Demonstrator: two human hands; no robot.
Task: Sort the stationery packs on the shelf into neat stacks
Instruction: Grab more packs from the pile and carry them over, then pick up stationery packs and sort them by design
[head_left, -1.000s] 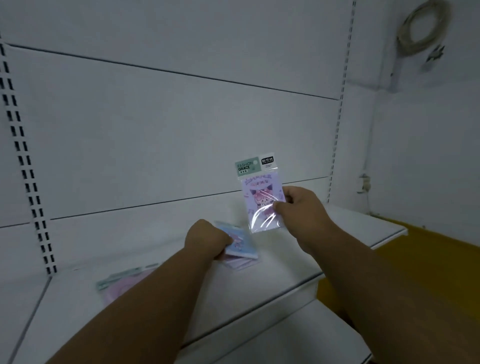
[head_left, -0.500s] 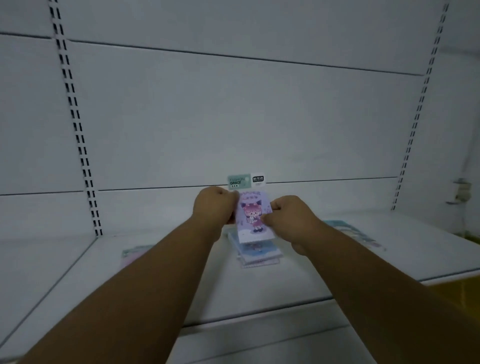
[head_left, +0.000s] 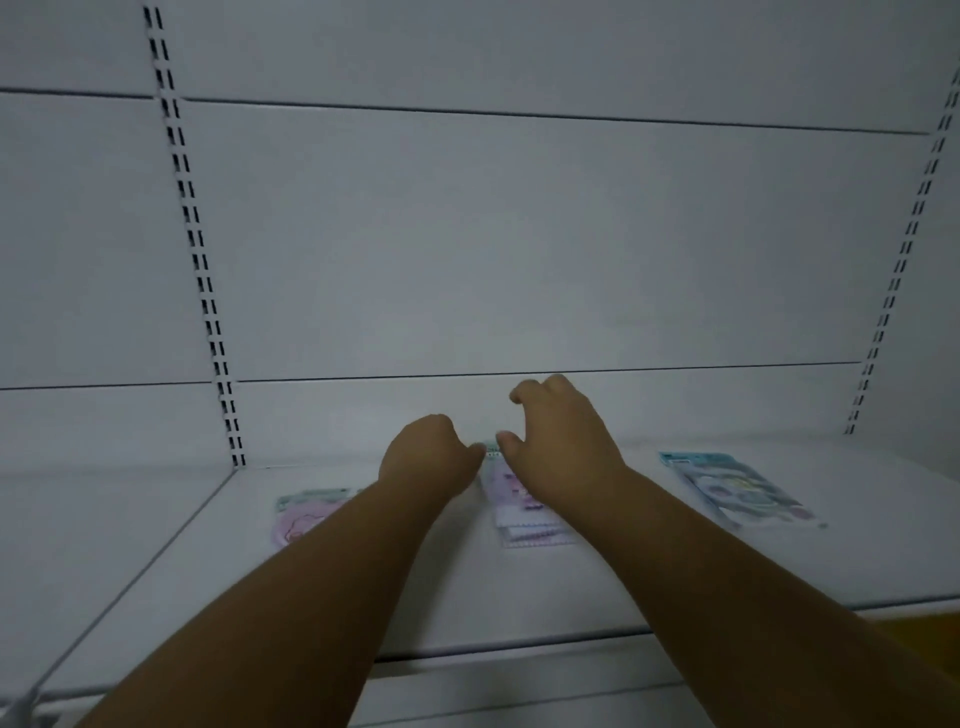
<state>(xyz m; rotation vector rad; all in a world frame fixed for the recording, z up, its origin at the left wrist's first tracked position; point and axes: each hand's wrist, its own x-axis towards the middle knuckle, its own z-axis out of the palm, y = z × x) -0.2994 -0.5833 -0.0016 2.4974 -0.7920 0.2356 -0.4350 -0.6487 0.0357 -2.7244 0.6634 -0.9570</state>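
Note:
A small stack of lilac stationery packs (head_left: 522, 522) lies flat in the middle of the white shelf (head_left: 467, 597). My left hand (head_left: 428, 452) rests at the stack's upper left corner with fingers curled; whether it pinches the top pack is hidden. My right hand (head_left: 558, 441) hovers over the stack's upper right part with fingers spread and nothing in them. A pink pack (head_left: 306, 514) lies to the left, partly behind my left forearm. A blue pack (head_left: 737, 488) lies to the right.
White back panels rise behind the shelf, with slotted uprights (head_left: 202, 280) at left and at far right (head_left: 898, 270). A lower shelf edge (head_left: 519, 691) shows below. A yellow surface (head_left: 914, 623) peeks at the lower right.
The lilac pack held upright in both hands half a second ago now lies on the middle stack. My right hand has let go and lifted, fingers spread. The view has shifted up.

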